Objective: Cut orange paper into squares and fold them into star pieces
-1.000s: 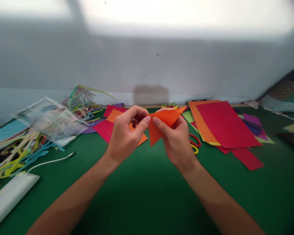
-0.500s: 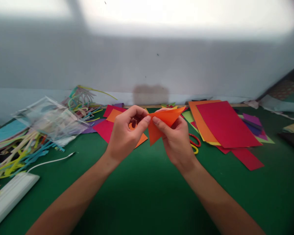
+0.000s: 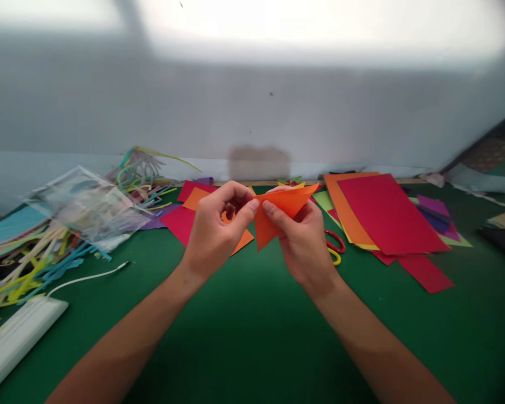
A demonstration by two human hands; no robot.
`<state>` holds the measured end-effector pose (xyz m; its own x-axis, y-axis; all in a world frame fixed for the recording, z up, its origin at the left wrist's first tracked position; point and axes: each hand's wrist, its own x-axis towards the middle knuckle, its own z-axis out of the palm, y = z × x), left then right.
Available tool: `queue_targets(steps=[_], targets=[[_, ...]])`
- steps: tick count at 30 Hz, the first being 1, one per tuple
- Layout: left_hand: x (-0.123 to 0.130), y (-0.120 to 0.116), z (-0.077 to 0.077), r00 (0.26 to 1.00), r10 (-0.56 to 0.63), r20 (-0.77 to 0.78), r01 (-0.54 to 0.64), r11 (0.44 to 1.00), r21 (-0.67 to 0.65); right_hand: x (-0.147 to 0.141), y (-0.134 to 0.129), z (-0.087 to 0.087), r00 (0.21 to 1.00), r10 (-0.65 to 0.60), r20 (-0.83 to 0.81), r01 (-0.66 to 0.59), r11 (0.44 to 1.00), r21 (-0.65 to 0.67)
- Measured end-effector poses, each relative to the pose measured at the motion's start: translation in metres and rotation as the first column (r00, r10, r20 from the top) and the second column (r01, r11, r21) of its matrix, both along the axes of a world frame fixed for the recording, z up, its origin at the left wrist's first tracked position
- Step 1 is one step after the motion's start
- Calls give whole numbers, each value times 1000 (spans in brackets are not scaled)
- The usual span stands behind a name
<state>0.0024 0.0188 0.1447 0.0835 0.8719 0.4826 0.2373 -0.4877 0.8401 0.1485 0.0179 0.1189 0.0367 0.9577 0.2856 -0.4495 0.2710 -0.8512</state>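
Note:
A folded piece of orange paper (image 3: 290, 203) is held up above the green table, with one point hanging down and another reaching right. My left hand (image 3: 221, 221) pinches its left corner between thumb and forefinger. My right hand (image 3: 303, 233) grips the paper from below, thumb on the near face and the other fingers behind it, mostly hidden. Behind my left hand lie red paper (image 3: 179, 223) and a flat orange sheet (image 3: 244, 240). Scissors with red and yellow handles (image 3: 335, 242) lie beside my right wrist, their blades hidden by the hand.
At the right is a stack of coloured sheets with a large red sheet (image 3: 391, 213) on top. A clear plastic bag (image 3: 92, 207) and many coloured strips (image 3: 37, 264) lie at the left. A white power strip (image 3: 21, 342) with a cable sits front left on the green table (image 3: 244, 336).

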Motion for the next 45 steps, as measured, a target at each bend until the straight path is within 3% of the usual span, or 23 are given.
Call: queue_targets(steps=[14,22,45], targets=[[0,0,0,1000,-12,-26,12,1000,-3,-3,-1,2,999,26,-23,-26,1000,8],[-2,2,-1,998,-15,-61,16,1000,16,0,0,0,998,19,-53,-23,998,-58],[-6,6,-1,994,48,-95,-47,999,14,5,6,-1,996,-26,-88,19,997,-72]])
